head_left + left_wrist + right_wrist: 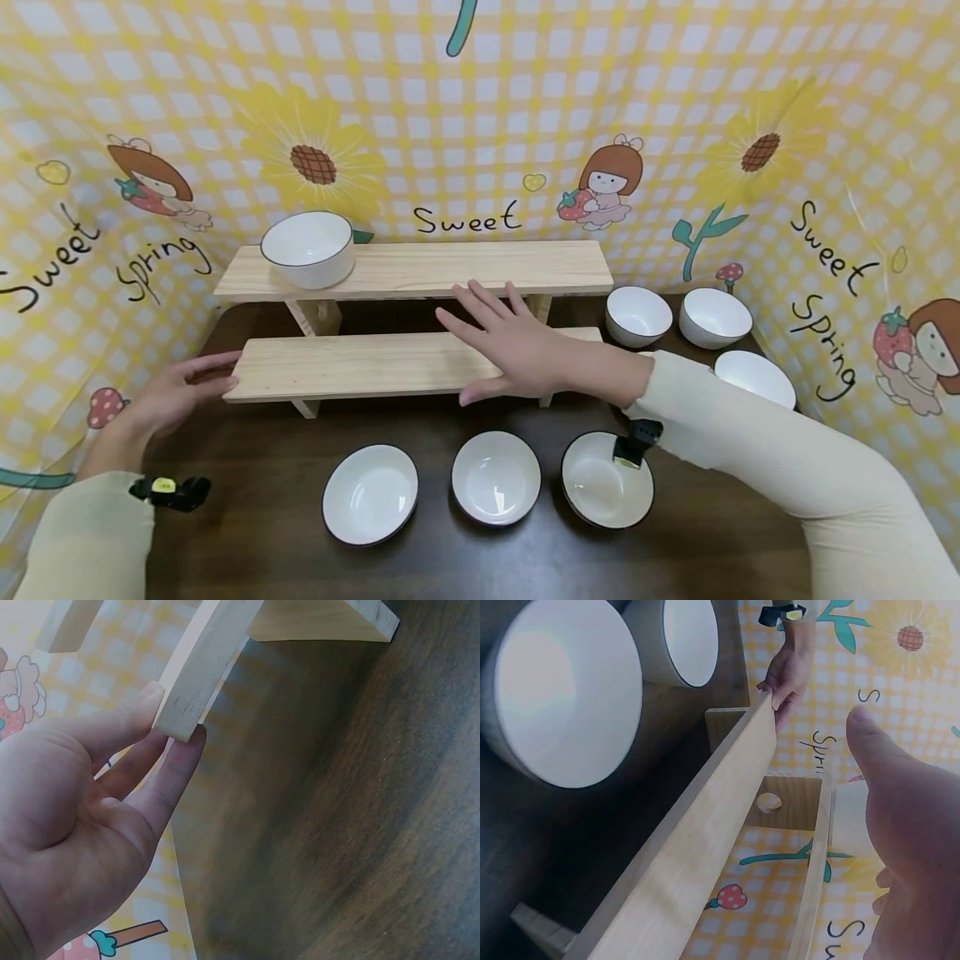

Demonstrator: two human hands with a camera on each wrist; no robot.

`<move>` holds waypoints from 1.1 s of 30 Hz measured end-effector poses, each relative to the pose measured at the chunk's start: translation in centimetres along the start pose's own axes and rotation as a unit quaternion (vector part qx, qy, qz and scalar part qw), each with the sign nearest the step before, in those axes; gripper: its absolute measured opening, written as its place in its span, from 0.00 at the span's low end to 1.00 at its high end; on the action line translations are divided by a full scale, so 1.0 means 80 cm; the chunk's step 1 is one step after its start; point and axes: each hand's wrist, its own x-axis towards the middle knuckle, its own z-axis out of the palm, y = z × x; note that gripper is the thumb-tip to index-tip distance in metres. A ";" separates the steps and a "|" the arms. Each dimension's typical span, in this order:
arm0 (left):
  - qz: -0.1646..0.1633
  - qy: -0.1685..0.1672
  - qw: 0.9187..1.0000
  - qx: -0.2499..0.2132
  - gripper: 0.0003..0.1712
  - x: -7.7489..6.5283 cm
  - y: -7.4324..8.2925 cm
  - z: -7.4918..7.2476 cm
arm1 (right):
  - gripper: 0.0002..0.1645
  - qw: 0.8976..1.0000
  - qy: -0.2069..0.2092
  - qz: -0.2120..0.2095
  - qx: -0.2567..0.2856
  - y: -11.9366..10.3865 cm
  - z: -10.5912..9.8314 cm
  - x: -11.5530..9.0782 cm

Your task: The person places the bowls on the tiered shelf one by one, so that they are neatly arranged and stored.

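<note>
Lower wooden shelf (360,367) in front of and below the upper shelf (480,267), pinched at its left end between thumb and fingers of the left hand (168,400). Over its right part, the right hand (528,354) with fingers spread; no telling whether touching. Probably best to steady both ends and avoid tilting toward the three front bowls (496,478). Beneath, a dark wood-grain desk (420,573); behind and at both sides, yellow-checked cloth (465,125).
</note>
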 end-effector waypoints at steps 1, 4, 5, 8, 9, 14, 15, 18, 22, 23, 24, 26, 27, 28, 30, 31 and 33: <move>0.000 0.001 1.000 0.001 0.46 0.000 0.000 0.000 | 0.61 1.000 0.001 -0.002 0.002 0.001 0.000 -0.007; 0.004 0.004 1.000 0.007 0.46 0.000 -0.001 0.000 | 0.61 1.000 0.009 -0.009 0.007 0.005 -0.001 -0.030; 0.007 0.006 1.000 0.008 0.45 0.000 -0.002 0.000 | 0.62 1.000 0.011 -0.010 0.006 0.006 0.000 -0.038; 0.013 0.010 1.000 0.005 0.45 0.001 -0.002 -0.001 | 0.62 1.000 0.017 -0.013 0.006 0.009 0.002 -0.059; 0.015 0.011 1.000 0.002 0.45 0.002 -0.003 -0.001 | 0.62 1.000 0.019 -0.013 0.008 0.009 0.004 -0.066; 0.009 0.011 1.000 0.011 0.46 0.001 -0.002 0.000 | 0.62 0.999 0.027 -0.014 0.042 0.011 0.019 -0.101; 0.007 0.011 1.000 0.013 0.46 0.001 -0.002 0.000 | 0.62 0.998 0.030 -0.014 0.049 0.011 0.024 -0.109; 0.001 0.009 1.000 0.011 0.46 0.002 -0.001 0.002 | 0.62 0.997 0.035 -0.008 0.072 0.013 0.039 -0.132; -0.001 0.006 1.000 0.002 0.46 0.002 -0.001 0.001 | 0.64 0.994 0.033 0.013 0.107 0.014 0.057 -0.161; -0.002 0.005 1.000 0.001 0.46 0.003 -0.002 0.001 | 0.64 0.993 0.031 0.019 0.115 0.014 0.061 -0.167; -0.003 0.004 1.000 -0.002 0.46 0.002 -0.002 0.001 | 0.65 0.992 0.030 0.025 0.123 0.014 0.065 -0.173; -0.007 0.003 1.000 -0.007 0.46 0.003 -0.003 0.000 | 0.66 0.990 0.031 0.032 0.132 0.014 0.074 -0.185; -0.008 0.000 1.000 -0.012 0.47 0.003 -0.003 0.000 | 0.66 0.990 0.030 0.037 0.135 0.014 0.078 -0.191; -0.011 -0.001 1.000 -0.013 0.47 0.003 -0.003 0.000 | 0.66 0.989 0.031 0.043 0.139 0.014 0.082 -0.196; -0.012 -0.003 1.000 -0.013 0.47 0.004 -0.003 0.001 | 0.68 0.987 0.033 0.055 0.149 0.014 0.088 -0.208; -0.012 -0.003 1.000 -0.009 0.47 0.004 -0.004 0.001 | 0.68 0.985 0.037 0.061 0.155 0.014 0.092 -0.214; -0.012 -0.001 1.000 -0.002 0.47 0.004 -0.003 0.001 | 0.70 0.981 0.046 0.078 0.171 0.015 0.099 -0.227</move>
